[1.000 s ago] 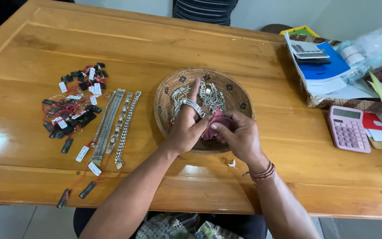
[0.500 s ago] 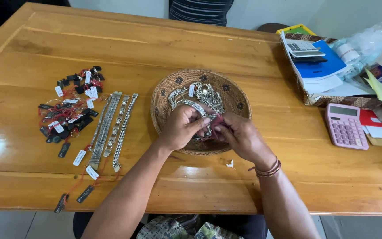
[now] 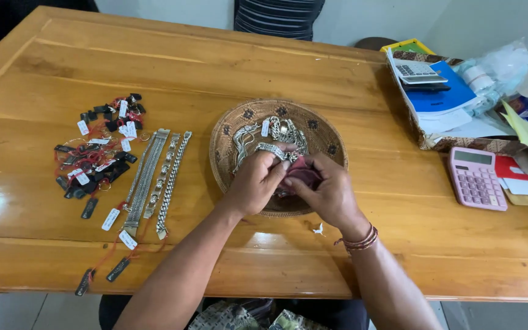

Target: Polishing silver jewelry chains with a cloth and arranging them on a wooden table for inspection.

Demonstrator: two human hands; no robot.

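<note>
At the left of the frame a heap of black and red tags (image 3: pixel 99 146) lies on the wooden table (image 3: pixel 215 67). Just to the right of it, three silver bracelets (image 3: pixel 154 180) lie stretched out side by side; their long axis runs from lower left to upper right, with white labels at the lower ends. In the middle of the frame stands a round woven basket (image 3: pixel 227 143) with more silver jewellery (image 3: pixel 279 131) inside. Over its near rim the left hand (image 3: pixel 253 183) pinches a silver bracelet (image 3: pixel 271 148), which lies across the fingers, pointing roughly left to right. The right hand (image 3: pixel 328 192) is closed around a dark red cloth (image 3: pixel 304 177) that touches this bracelet. At the right a pink calculator (image 3: pixel 475 177) lies below a box of papers (image 3: pixel 441 104).
</note>
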